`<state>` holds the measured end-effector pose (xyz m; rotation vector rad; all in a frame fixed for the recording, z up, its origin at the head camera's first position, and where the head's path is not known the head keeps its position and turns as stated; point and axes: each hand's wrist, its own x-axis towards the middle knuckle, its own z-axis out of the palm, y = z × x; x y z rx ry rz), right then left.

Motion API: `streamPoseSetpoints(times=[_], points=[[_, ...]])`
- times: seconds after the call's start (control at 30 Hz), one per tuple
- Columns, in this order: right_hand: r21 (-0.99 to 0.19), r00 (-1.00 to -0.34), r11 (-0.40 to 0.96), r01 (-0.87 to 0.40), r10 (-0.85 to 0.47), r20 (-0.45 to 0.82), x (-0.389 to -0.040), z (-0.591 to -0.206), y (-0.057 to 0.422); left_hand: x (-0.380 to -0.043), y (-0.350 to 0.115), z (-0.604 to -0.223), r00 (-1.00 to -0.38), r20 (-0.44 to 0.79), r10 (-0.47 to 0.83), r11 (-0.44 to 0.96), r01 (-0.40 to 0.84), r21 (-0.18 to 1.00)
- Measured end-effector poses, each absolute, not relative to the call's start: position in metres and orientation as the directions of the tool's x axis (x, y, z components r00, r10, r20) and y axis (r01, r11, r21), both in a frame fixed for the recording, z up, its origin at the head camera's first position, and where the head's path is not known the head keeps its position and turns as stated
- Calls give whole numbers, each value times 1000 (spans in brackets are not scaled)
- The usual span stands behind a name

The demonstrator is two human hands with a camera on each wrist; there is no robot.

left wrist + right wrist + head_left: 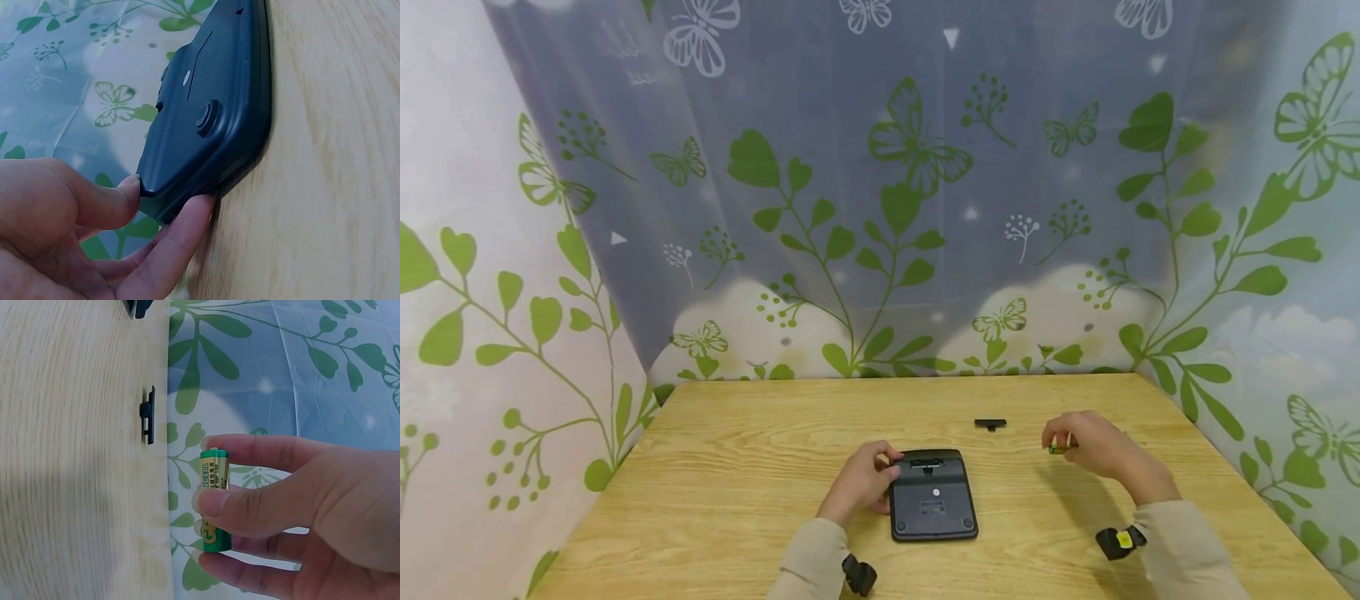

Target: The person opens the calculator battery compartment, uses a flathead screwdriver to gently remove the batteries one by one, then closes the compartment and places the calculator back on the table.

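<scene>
A black calculator (pixel 934 505) lies face down on the wooden table, its narrow battery slot (pixel 927 464) uncovered near the far edge. My left hand (pixel 861 479) grips its left side by the far corner; in the left wrist view the thumb (pixel 119 203) is on the upper edge and a finger (pixel 178 250) beneath. Off to the right, my right hand (pixel 1097 446) holds a green and gold battery (pixel 214 478) above the table, pinched between thumb and fingers. The small black battery cover (pixel 990 424) lies apart, beyond the calculator and left of my right hand.
The light wooden table (pixel 760 433) ends at a hanging cloth (pixel 820 283) printed with leaves and butterflies, which also runs along both sides. A black wrist camera (pixel 859 575) sits at my left sleeve, another camera (pixel 1120 542) at my right.
</scene>
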<state>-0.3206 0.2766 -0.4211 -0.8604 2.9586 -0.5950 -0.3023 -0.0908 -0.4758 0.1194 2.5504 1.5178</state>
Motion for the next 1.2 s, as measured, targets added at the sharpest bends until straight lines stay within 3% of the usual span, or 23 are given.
streamPoseSetpoints(times=[1.2], points=[[-349, -881, 812, -467, -463, 100, -333, -455, 308, -302, -91, -478, -982, -99, 159, 476, -12, 879]])
